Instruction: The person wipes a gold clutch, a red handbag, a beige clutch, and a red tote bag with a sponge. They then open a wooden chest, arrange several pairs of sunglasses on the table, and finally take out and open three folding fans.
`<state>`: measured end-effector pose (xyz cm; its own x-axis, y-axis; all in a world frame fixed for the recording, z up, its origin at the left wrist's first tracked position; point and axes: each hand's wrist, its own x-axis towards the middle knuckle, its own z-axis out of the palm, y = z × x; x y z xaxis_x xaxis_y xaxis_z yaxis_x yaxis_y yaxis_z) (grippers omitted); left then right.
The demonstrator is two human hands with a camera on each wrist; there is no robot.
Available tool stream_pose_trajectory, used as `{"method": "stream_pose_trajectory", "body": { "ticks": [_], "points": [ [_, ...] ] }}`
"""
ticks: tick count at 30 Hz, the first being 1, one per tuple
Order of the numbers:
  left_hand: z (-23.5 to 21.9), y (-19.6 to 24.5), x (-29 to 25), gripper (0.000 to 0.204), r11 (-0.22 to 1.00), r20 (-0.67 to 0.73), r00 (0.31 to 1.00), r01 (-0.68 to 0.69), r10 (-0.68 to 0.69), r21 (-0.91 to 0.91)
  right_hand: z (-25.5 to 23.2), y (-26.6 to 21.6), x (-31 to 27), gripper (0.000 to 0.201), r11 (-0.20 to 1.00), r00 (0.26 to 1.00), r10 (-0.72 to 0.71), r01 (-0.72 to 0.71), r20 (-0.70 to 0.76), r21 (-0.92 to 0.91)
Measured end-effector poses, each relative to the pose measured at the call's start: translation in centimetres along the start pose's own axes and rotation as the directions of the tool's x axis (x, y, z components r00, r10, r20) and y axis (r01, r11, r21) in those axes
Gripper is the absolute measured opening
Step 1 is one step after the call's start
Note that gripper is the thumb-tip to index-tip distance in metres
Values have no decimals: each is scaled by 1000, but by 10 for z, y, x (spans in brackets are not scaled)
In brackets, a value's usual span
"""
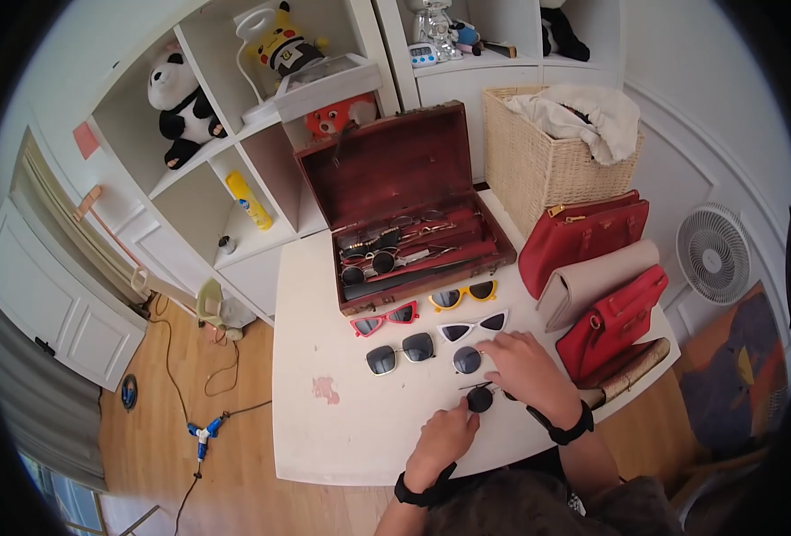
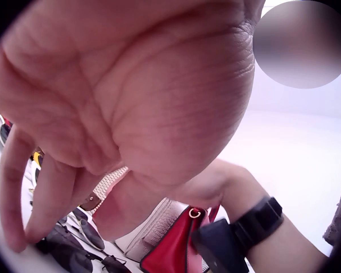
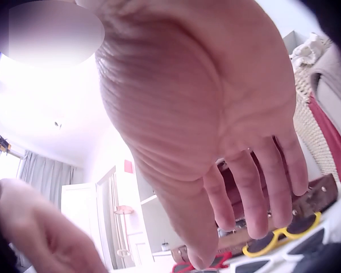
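Note:
My left hand (image 1: 443,439) is low over the table's front, its fingertips right at the edge of a pair of dark round sunglasses (image 1: 479,398). In the left wrist view its fingers hang fairly straight, thumb apart. My right hand (image 1: 529,371), palm down with fingers extended, hovers just above and partly covers another thin-rimmed round pair (image 1: 467,360). Nothing shows in its grasp in the right wrist view. Beyond lie white cat-eye sunglasses (image 1: 473,327), yellow ones (image 1: 463,296), red ones (image 1: 386,319) and a large square dark pair (image 1: 400,354).
An open red-brown case (image 1: 404,170) full of glasses stands at the table's back. Red and beige handbags (image 1: 596,295) line the right side, in front of a wicker basket (image 1: 525,165). The white table (image 1: 324,438) has its front edge near my body.

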<state>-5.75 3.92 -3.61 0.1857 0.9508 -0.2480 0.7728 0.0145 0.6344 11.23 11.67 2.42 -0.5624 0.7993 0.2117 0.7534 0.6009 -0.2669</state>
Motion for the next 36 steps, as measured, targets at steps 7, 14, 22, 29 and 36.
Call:
{"method": "stream_pose_trajectory", "body": {
  "ticks": [7, 14, 22, 29, 36],
  "points": [
    [-7, 4, -5, 45, 999, 6, 1000, 25, -25, 32, -13, 5, 126, 26, 989, 989, -41, 20, -141, -148],
    [-22, -22, -21, 64, 975, 2, 993, 115, -117, 192, 25, 70, 210, 36, 972, 913, 170, -93, 372, -215],
    [-31, -22, -16, 82, 971, 155, 982, 69, -106, 230, 39, 95, 233, 66, 947, 634, 308, -276, 709, -165],
    [-40, -31, -6, 82, 978, 141, 985, 67, -96, 200, 47, 73, 249, 56, 996, 846, 82, -85, 526, -18],
    [-65, -32, 4, 78, 953, 50, 986, 142, -161, 267, 64, 75, 258, 26, 966, 970, 136, -84, 202, -246]
  ]
}}
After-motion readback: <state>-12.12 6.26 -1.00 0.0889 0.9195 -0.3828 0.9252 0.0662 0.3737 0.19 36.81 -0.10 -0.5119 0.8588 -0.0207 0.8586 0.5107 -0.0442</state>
